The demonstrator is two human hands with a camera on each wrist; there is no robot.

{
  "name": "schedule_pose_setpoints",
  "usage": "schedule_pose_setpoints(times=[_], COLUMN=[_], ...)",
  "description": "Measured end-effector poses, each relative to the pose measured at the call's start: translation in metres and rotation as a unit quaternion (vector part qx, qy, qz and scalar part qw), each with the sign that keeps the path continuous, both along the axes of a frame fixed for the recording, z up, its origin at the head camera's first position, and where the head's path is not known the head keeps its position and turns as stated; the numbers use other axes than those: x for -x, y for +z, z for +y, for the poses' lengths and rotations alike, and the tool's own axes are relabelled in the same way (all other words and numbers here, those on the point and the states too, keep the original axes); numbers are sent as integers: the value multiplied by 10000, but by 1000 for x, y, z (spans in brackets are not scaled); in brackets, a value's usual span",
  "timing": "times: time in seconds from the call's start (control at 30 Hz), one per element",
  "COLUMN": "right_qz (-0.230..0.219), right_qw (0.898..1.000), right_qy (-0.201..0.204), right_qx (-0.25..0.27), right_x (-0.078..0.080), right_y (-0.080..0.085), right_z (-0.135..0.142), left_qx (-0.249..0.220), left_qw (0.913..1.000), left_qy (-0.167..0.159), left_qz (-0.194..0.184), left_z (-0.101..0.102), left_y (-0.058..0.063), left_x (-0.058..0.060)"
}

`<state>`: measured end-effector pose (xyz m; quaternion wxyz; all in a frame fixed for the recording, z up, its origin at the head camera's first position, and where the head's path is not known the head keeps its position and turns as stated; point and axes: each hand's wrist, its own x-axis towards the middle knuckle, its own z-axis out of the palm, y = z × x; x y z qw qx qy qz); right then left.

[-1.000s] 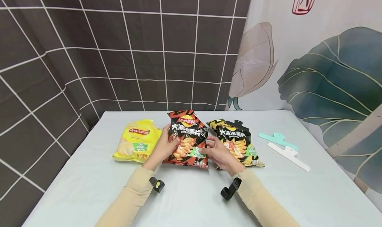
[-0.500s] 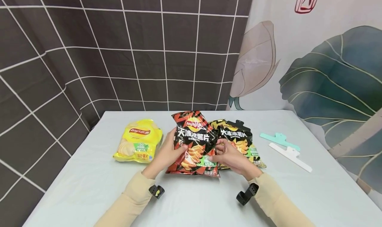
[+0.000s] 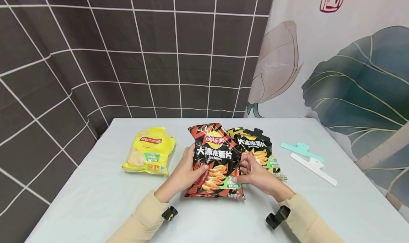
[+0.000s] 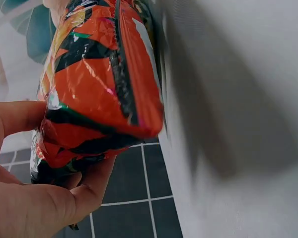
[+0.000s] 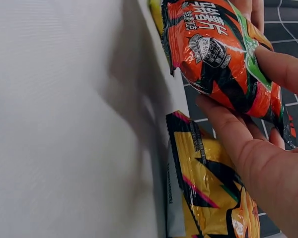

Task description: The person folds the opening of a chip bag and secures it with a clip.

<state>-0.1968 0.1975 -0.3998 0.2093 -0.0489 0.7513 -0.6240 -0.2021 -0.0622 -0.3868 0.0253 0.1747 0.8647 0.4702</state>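
Both hands hold a red and black bag of Lay's chips (image 3: 213, 165) upright, front toward me, over the middle of the table. My left hand (image 3: 186, 172) grips its left side, thumb on the front and fingers behind. On the right edge my right hand (image 3: 260, 175) pinches it between thumb and fingers. In the left wrist view the red bag (image 4: 89, 84) fills the space between thumb and fingers. The right wrist view shows the bag (image 5: 213, 49) close above a gold and black chip bag (image 5: 208, 188). That gold bag is partly hidden behind the red one in the head view.
A yellow Lay's bag (image 3: 150, 150) lies on the table to the left. The gold bag carries a black clip (image 3: 256, 133) at its top. A mint clip (image 3: 301, 150) and a white clip (image 3: 313, 167) lie at the right. A dark gridded cloth (image 3: 159, 69) hangs behind.
Both hands have brought the red chip bag rightward and nearer to me, so it covers more of the gold bag's left side. The yellow bag and the loose clips stay in place.
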Motion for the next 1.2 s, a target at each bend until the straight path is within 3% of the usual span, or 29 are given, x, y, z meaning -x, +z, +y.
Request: schedule_pose_setpoints(times=[0.6, 0.9, 1.07, 1.2], right_qz=[126, 79, 79, 119], right_qw=[9996, 9997, 9997, 9992], right_qy=[147, 154, 98, -202], right_qx=[-204, -173, -209, -324], right_x=[-10, -14, -15, -15], right_y=[-10, -6, -7, -10], right_z=[8, 7, 8, 8], left_qx=[161, 297, 631, 926], left_qw=[9991, 9985, 9978, 9956], left_qy=[-375, -389, -191, 103], left_qz=[-94, -227, -101, 76], left_z=[2, 0, -3, -6], left_y=[-8, -5, -4, -1], left_x=[-8, -10, -12, -12])
